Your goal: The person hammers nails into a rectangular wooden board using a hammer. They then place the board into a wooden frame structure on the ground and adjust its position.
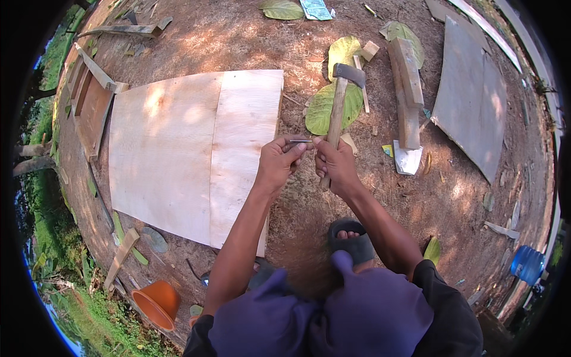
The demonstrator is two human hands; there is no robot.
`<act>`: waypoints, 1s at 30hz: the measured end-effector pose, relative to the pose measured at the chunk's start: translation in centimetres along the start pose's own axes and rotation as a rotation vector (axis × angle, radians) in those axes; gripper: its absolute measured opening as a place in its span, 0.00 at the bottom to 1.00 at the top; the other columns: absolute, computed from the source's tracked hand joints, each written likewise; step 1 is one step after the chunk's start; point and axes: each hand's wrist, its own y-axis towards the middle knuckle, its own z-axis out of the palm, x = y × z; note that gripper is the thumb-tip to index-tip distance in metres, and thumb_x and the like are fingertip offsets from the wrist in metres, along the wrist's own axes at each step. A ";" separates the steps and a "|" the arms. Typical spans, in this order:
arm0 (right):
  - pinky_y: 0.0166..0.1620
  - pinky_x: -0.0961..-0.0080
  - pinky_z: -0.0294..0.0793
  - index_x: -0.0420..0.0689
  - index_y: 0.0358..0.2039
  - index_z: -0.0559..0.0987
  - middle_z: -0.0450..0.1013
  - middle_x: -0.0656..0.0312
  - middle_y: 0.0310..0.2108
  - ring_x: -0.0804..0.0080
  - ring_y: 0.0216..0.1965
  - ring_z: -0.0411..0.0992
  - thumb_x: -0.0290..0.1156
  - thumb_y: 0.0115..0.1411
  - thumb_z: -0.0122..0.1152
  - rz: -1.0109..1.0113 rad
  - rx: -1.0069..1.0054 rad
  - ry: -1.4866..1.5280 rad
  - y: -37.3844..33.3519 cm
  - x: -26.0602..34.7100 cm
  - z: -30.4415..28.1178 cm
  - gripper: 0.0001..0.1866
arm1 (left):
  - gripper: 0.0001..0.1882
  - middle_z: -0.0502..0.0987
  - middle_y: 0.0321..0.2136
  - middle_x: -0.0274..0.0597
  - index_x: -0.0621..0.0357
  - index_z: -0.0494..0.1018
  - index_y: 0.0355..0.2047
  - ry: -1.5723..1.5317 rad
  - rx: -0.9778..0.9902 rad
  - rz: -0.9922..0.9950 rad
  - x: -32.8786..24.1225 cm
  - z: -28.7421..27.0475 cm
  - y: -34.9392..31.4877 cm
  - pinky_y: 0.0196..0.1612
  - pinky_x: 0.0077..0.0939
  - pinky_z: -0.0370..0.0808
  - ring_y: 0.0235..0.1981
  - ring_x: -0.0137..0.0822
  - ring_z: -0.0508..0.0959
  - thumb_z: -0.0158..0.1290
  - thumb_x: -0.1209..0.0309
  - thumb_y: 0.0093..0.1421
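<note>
My left hand [277, 159] pinches a thin metal nail [301, 141] between thumb and fingers, and its tip points right. Close beside it, my right hand [336, 165] is wrapped round the lower handle of a hammer [337, 110]. The hammer's dark metal head is up, away from me, above a large green leaf [328, 107]. My right fingertips are close to the nail's end; whether they touch it I cannot tell. To the left of my hands lies a pale plywood panel [163, 149] with a seam across it.
Wooden blocks [406, 95] and a grey board [473, 98] lie at right. A wooden frame [92, 110] stands beyond the panel's left edge. An orange pot [157, 303] sits at lower left, a blue water jug [528, 265] at far right. My sandalled foot [351, 241] is below my hands.
</note>
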 end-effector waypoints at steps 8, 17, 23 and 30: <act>0.16 0.83 0.57 0.45 0.37 0.69 0.60 0.73 0.20 0.85 0.14 0.58 0.31 0.66 0.62 0.146 -0.057 0.195 1.6 0.2 0.6 0.10 | 0.07 0.74 0.23 0.29 0.61 0.79 0.38 0.078 -0.119 0.197 0.3 -0.7 4.1 0.22 0.13 0.60 0.21 0.16 0.67 0.59 0.69 0.67; 0.17 0.80 0.60 0.43 0.41 0.71 0.63 0.72 0.21 0.84 0.15 0.60 0.30 0.66 0.60 0.106 0.037 -0.190 1.9 -0.9 -0.5 0.08 | 0.10 0.77 0.22 0.35 0.64 0.78 0.36 0.746 -0.456 0.674 -6.0 -6.9 15.2 0.29 0.25 0.68 0.23 0.24 0.69 0.57 0.68 0.66; 0.24 0.68 0.69 0.37 0.36 0.73 0.70 0.60 0.19 0.69 0.19 0.72 0.37 0.68 0.57 -0.083 -0.021 -0.640 2.8 -1.0 -1.7 0.14 | 0.11 0.83 0.30 0.39 0.62 0.79 0.39 0.778 -0.494 0.640 -5.1 -6.4 15.9 0.34 0.25 0.70 0.27 0.25 0.73 0.55 0.65 0.68; 0.32 0.52 0.69 0.34 0.33 0.69 0.71 0.41 0.22 0.42 0.25 0.74 0.42 0.71 0.53 -0.383 0.002 -1.029 3.4 4.8 2.3 0.20 | 0.10 0.81 0.27 0.49 0.62 0.77 0.39 0.805 -0.534 0.775 -4.7 -6.6 16.3 0.32 0.33 0.73 0.24 0.41 0.76 0.55 0.66 0.68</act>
